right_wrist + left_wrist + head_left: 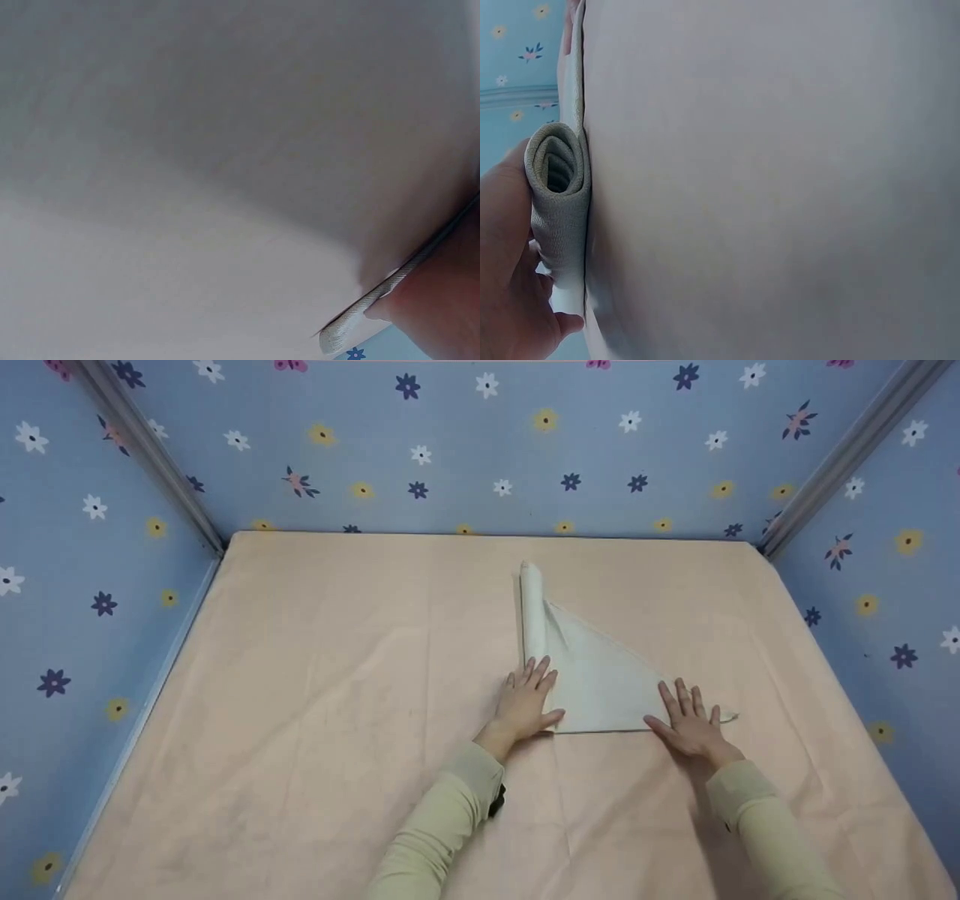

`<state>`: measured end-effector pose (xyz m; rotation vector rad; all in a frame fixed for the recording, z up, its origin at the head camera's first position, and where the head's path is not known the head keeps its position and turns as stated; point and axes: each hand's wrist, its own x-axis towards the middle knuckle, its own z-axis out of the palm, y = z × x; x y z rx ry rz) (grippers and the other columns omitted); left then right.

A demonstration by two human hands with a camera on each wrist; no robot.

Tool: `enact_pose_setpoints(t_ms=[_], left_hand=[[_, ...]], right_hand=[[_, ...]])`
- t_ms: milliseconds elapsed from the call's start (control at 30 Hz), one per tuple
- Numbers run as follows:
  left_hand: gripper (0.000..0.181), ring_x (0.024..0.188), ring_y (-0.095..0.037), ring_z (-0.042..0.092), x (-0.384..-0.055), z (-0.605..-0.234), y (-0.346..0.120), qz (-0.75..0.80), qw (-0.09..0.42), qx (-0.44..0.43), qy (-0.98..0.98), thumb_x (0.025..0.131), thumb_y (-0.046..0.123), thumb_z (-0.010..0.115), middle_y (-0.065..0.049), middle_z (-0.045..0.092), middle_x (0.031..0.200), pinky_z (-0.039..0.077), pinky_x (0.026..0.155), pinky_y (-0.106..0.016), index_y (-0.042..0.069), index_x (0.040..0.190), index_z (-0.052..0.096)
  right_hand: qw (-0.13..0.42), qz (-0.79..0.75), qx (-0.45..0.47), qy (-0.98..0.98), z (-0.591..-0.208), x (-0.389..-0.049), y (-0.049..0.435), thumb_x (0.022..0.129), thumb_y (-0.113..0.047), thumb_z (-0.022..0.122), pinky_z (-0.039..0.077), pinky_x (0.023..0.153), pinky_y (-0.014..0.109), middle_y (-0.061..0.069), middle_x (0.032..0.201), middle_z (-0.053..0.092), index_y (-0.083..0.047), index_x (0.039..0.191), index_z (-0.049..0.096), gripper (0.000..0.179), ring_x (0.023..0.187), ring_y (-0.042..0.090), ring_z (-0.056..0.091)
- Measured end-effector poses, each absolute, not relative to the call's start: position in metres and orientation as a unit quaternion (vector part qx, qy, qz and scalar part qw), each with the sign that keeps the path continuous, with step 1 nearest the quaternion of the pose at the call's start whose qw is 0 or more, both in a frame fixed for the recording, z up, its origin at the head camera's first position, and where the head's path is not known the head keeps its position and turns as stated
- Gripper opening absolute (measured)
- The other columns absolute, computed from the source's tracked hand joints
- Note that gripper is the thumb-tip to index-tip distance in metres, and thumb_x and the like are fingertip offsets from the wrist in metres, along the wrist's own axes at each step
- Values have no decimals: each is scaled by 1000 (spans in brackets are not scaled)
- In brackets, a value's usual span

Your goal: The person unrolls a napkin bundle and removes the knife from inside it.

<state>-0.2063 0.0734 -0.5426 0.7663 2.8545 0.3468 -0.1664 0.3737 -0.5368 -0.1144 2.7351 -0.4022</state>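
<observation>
A pale mint-white cloth (600, 675) lies partly rolled, its left side wound into a tight roll (532, 600) and the rest flat with a slanting far edge. My left hand (525, 701) rests over the near part of the roll, fingers extended forward and thumb out to the right. In the left wrist view the roll's spiral end (557, 161) shows beside the hand (506, 255). My right hand (690, 727) lies spread on the right part of the cloth, covering some of it; a narrow tip (729, 717) sticks out beyond. In the right wrist view the hand (442, 292) touches the cloth's edge (360, 311).
A peach tablecloth (262, 697) with soft creases covers the table. Blue flowered panels (465, 442) stand at the back and both sides, with grey metal posts (150, 457) at the corners.
</observation>
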Motion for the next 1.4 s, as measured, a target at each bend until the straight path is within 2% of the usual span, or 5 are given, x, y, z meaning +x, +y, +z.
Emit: enact_pose_setpoints(t_ms=[300, 500, 733, 1000, 1400], left_hand=[[70, 134, -24, 2, -206, -542, 69, 128, 79, 253, 956, 87, 54, 39, -3, 4, 149, 16, 104, -46, 15, 142, 20], [70, 134, -24, 1, -206, -542, 65, 142, 77, 250, 955, 88, 54, 39, -3, 4, 149, 17, 103, -48, 15, 142, 20], [70, 134, -25, 3, -206, -542, 61, 159, 73, 251, 952, 88, 53, 40, -5, 6, 148, 18, 102, -49, 14, 142, 21], [70, 134, -24, 3, -206, -541, 57, 176, 81, 245, 950, 88, 52, 41, -4, 4, 149, 15, 103, -48, 15, 143, 19], [69, 134, -23, 5, -205, -543, 50, 182, 76, 244, 950, 88, 52, 41, -4, 6, 148, 17, 103, -48, 15, 142, 19]], right_hand=[[182, -137, -47, 973, -536, -167, 374, 90, -55, 28, -14, 90, 65, 24, 143, -14, -7, 142, -4, 78, 127, 44, -16], [195, -145, -49, 969, -535, -168, 374, 90, -57, 25, -19, 88, 63, 22, 143, -18, -10, 142, -7, 78, 126, 42, -20], [180, -170, -60, 967, -533, -165, 373, 88, -61, 24, -23, 86, 62, 21, 142, -20, -16, 142, -11, 79, 125, 42, -22], [192, -141, -48, 970, -536, -168, 375, 90, -57, 25, -19, 88, 64, 24, 142, -16, -7, 142, -6, 78, 126, 43, -19], [188, -145, -45, 970, -537, -167, 374, 90, -56, 26, -18, 88, 64, 24, 143, -16, -8, 142, -6, 77, 126, 43, -18]])
